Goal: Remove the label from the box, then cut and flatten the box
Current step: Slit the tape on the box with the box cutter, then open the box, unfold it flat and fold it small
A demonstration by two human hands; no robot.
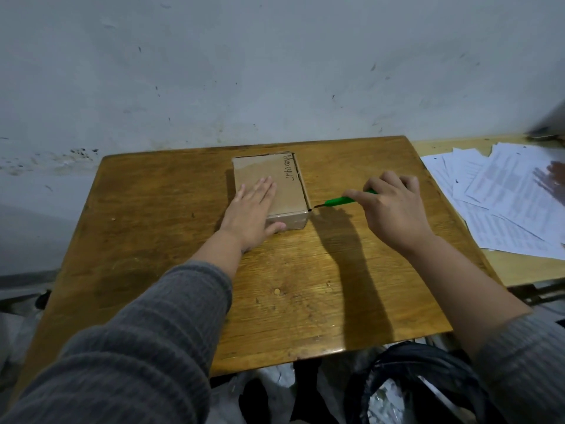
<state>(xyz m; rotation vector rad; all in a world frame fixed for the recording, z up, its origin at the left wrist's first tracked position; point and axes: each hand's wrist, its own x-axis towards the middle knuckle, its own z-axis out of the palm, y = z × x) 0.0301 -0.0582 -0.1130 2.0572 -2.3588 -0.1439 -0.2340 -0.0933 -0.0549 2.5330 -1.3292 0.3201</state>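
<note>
Cutting box (pixel 269 185) with green cutter (pixel 342 201)

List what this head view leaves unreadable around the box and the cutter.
- Cutter: rear of the handle hidden inside the right hand; blade tip too small to judge.
- Box: far and left sides face away; left hand covers part of the top.
- Papers: print blurred, cut off by the right edge.

The box (pixel 270 188) sits on the table (pixel 153 240) toward its far edge. The left hand (pixel 250 212) lies flat on it; the right hand (pixel 391 209) holds a cutter (pixel 339 201) just right of it. Papers (pixel 504 197) lie farther right.
</note>
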